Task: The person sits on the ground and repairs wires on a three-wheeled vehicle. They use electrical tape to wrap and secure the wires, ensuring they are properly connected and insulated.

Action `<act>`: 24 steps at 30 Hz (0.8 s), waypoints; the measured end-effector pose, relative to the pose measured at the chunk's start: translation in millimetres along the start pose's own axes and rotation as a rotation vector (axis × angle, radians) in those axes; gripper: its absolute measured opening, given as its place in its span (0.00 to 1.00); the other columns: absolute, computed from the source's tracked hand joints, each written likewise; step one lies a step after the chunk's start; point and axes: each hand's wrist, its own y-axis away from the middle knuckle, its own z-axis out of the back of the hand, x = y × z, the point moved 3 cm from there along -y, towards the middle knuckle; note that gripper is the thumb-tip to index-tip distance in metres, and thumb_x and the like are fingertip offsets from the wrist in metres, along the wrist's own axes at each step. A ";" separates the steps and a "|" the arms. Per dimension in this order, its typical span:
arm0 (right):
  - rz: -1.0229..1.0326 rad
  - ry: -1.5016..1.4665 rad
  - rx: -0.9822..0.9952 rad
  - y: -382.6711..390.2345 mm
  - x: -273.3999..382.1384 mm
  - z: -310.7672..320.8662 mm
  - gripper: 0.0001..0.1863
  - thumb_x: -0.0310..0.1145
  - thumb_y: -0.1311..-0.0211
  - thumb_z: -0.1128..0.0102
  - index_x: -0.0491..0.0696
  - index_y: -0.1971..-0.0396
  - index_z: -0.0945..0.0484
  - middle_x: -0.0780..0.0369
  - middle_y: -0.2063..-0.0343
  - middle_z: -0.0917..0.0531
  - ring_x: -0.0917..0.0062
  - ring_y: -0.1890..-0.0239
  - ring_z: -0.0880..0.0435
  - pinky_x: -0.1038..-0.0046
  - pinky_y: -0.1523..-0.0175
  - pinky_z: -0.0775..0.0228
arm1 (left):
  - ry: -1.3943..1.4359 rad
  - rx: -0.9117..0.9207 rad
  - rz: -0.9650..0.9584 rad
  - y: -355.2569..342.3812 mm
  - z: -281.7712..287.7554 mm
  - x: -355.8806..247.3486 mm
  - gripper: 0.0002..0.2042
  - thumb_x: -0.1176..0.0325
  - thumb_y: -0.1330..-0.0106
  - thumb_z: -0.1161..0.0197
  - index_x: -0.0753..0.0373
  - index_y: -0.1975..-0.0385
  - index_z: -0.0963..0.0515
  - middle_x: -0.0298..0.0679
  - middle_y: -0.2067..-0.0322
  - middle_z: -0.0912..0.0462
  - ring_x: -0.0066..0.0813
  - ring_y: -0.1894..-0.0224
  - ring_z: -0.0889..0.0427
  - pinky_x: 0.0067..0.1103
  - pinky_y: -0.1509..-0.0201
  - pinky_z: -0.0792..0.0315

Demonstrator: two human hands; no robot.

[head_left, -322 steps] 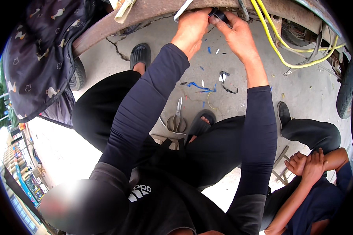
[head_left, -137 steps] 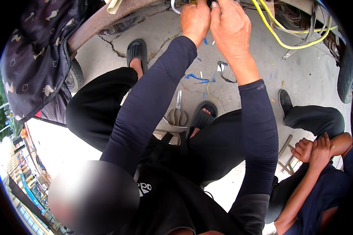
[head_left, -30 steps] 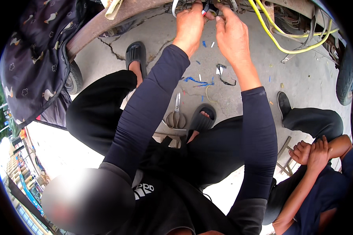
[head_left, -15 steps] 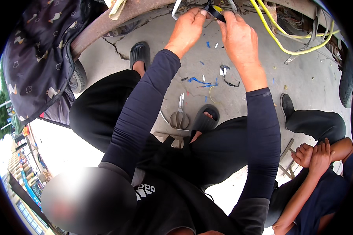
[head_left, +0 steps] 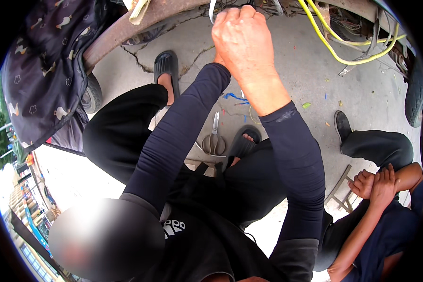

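My right hand is at the top of the view with its back toward me and its fingers curled, crossed in front of my left hand. Only a small part of my left hand shows at the wrist; its fingers are covered. Whatever the two hands hold is hidden behind them. A white cable curves up beside the right hand's knuckles. Loose wires hang behind, under the vehicle frame.
Scissors lie on the concrete between my feet, near blue tape scraps. A rusty metal bar and a patterned dark cover are at left. A yellow cable loops at upper right. Another person's clasped hands rest at lower right.
My right hand has swung left across my left hand, which has dropped behind it. The roll of black tape seen between them earlier is now out of sight.
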 end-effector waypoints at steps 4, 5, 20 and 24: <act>0.044 -0.334 0.042 -8.3 -11.4 6.0 0.11 0.28 0.42 0.44 0.44 0.61 0.16 0.58 0.66 0.18 0.66 0.55 0.19 0.66 0.49 0.21 | 0.152 -0.004 0.171 -4.0 -10.0 2.3 0.16 0.56 0.31 0.39 0.66 0.66 0.21 0.43 0.71 0.17 0.36 0.70 0.19 0.30 0.65 0.25; 0.105 -0.388 0.002 -6.0 -16.8 5.1 0.11 0.29 0.42 0.44 0.45 0.62 0.16 0.59 0.67 0.18 0.67 0.55 0.20 0.66 0.49 0.21 | 0.216 -0.011 0.250 -7.2 -10.0 4.9 0.16 0.56 0.30 0.40 0.66 0.66 0.21 0.42 0.71 0.17 0.35 0.70 0.19 0.30 0.65 0.25; -0.474 -1.315 0.074 29.1 -78.3 -66.0 0.26 0.49 0.37 0.34 0.43 0.49 0.18 0.55 0.62 0.14 0.59 0.53 0.15 0.62 0.47 0.24 | 0.615 0.254 1.129 -40.8 23.1 -3.8 0.20 0.53 0.26 0.46 0.66 0.68 0.20 0.40 0.74 0.19 0.26 0.71 0.24 0.28 0.67 0.31; -0.395 -1.067 0.085 40.7 -98.2 -66.1 0.27 0.50 0.37 0.33 0.43 0.48 0.19 0.54 0.59 0.15 0.56 0.53 0.16 0.60 0.47 0.25 | 0.558 0.330 0.840 -25.9 23.8 -14.0 0.21 0.54 0.25 0.49 0.69 0.61 0.19 0.49 0.71 0.17 0.34 0.66 0.20 0.33 0.59 0.28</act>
